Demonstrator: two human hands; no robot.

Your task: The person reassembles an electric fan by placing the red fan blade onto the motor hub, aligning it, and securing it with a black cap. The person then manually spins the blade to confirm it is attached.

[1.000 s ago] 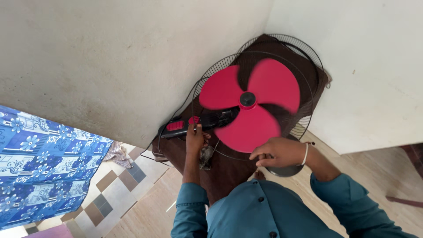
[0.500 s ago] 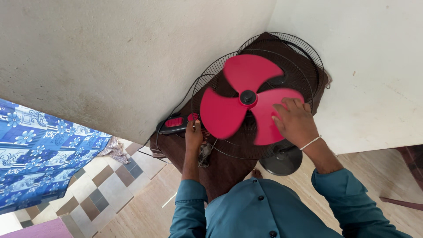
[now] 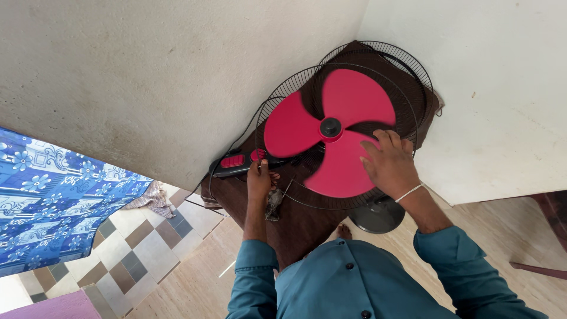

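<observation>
**Blade being turned by the right hand, fan steadied by the left**

The red blade [image 3: 331,133] is being rotated on its hub [image 3: 331,126]. Compared with half a second ago, the lobes are sitting at new angles: the one that was pointing up is now pointing up-right, and a lobe is now lying under the right hand [image 3: 390,162]. A second ago that hand was being held low, near the round base [image 3: 378,215]; it is now being pressed flat, fingers spread, on the lower-right lobe, not closed around anything.

The left hand [image 3: 258,178] is being kept where it was in both earlier pictures, closed on the black neck [image 3: 277,160] just beside the red control buttons [image 3: 233,160]. Whether a small tool is being pinched there cannot be told.

The fan is being kept tipped on the dark brown table [image 3: 301,227] in the wall corner, the rear grille [image 3: 407,71] behind the blade, the front grille absent. A black cord [image 3: 236,145] is trailing toward the wall.

Judgement: the blade is being spun by hand, freely on its shaft, with the motor body being restrained against the turn.
</observation>
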